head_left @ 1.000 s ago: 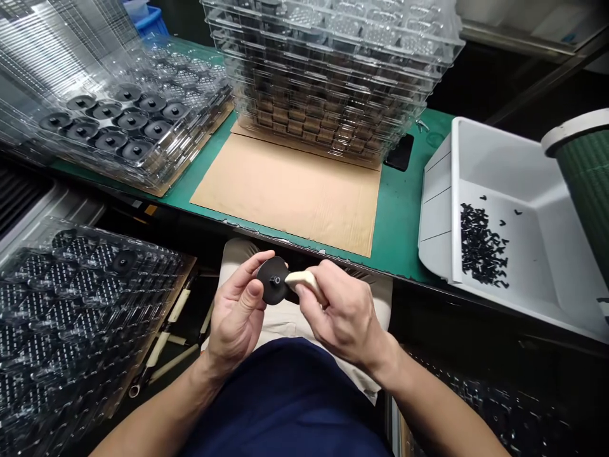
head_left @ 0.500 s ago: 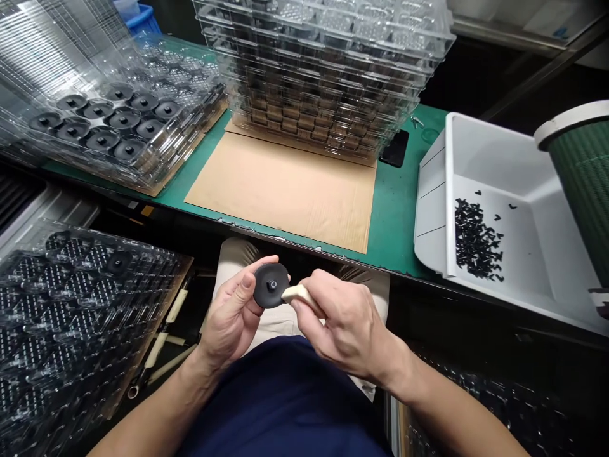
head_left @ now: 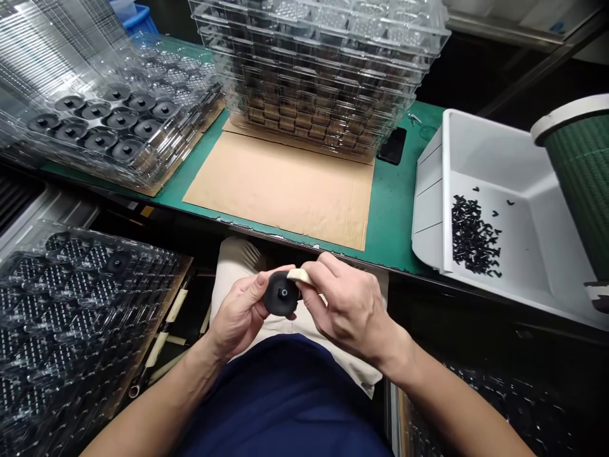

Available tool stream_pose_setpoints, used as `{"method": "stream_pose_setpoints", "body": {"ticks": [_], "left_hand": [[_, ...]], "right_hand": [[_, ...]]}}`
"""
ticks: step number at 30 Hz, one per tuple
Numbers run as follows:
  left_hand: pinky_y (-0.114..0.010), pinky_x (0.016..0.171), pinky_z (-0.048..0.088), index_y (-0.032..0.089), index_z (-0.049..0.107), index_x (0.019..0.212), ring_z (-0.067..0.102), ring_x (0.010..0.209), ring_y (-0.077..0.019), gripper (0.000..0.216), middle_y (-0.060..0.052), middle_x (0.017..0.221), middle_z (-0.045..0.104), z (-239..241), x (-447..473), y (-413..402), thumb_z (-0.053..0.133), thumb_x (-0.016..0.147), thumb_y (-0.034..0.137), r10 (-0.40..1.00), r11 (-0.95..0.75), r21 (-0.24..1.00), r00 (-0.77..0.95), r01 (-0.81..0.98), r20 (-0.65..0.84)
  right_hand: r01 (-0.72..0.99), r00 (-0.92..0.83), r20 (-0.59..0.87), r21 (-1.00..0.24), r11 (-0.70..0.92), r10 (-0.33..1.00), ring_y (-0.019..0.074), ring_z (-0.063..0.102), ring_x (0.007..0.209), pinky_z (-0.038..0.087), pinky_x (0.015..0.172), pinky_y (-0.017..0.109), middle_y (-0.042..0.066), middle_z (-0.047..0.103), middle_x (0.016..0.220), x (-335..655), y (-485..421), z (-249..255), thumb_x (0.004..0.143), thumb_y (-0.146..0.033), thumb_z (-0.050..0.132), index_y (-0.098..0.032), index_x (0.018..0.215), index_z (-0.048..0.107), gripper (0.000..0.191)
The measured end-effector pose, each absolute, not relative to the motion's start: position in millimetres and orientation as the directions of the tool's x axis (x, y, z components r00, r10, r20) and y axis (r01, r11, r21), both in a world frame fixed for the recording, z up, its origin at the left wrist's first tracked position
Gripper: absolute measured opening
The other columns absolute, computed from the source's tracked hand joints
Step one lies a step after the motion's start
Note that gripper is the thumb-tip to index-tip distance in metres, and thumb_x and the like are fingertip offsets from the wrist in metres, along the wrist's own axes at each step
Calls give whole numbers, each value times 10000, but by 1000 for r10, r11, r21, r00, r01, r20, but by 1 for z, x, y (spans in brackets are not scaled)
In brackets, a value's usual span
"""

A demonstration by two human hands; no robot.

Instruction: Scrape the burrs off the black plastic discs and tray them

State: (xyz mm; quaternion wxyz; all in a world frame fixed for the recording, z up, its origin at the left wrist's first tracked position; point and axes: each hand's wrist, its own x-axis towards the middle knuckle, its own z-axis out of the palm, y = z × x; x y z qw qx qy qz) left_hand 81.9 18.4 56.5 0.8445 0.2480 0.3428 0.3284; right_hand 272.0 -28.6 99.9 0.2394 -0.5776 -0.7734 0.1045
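Observation:
My left hand [head_left: 242,312] grips a round black disc [head_left: 278,303] by its edge, thumb on the near face. A short raised stub with a light-ringed hole stands at the disc's middle. In my right hand [head_left: 345,311] is a folded cream-coloured pad, perhaps cloth [head_left: 299,275], pinched between thumb and fingers. The pad touches the disc's upper right rim. Both hands are above my lap, just in front of the table edge. The fingers behind the disc are partly hidden.
A cardboard sheet [head_left: 285,190] lies on the green table [head_left: 392,219]. Behind it rises a stack of clear plastic trays [head_left: 318,70]. More trays with black discs [head_left: 121,119] stand left; another tray pile [head_left: 85,273] sits lower left. A white bin [head_left: 518,238] holds small black pieces.
The disc has shifted slightly right and down with my left hand. The cream pad has moved from the disc's lower right edge up to its upper right rim.

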Motion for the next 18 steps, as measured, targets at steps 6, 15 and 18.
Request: {"method": "stream_pose_setpoints", "body": {"ticks": [6, 15, 18], "left_hand": [[-311, 688, 648, 137, 817, 1013, 738, 750, -200, 347, -88, 888, 789, 55, 85, 17, 758, 898, 459, 722, 680, 580, 545, -449, -425], [-311, 679, 643, 118, 806, 1034, 718, 724, -188, 385, -93, 874, 777, 52, 85, 16, 785, 874, 468, 750, 648, 635, 494, -420, -439], [-317, 527, 616, 113, 789, 847, 670, 622, -187, 418, -76, 748, 730, 48, 84, 17, 761, 870, 529, 616, 779, 507, 598, -369, -512]], "right_hand": [[811, -289, 317, -420, 407, 903, 189, 533, 849, 403, 741, 319, 72, 617, 956, 275, -22, 101, 1020, -225, 489, -177, 991, 638, 159], [864, -244, 268, -376, 334, 932, 177, 487, 780, 380, 687, 322, 52, 568, 872, 272, -21, 96, 1031, -233, 454, -177, 894, 625, 226], [804, -436, 300, -294, 517, 849, 195, 470, 811, 393, 725, 341, 76, 614, 944, 274, -14, 103, 1056, -262, 435, -177, 973, 648, 244]]}}
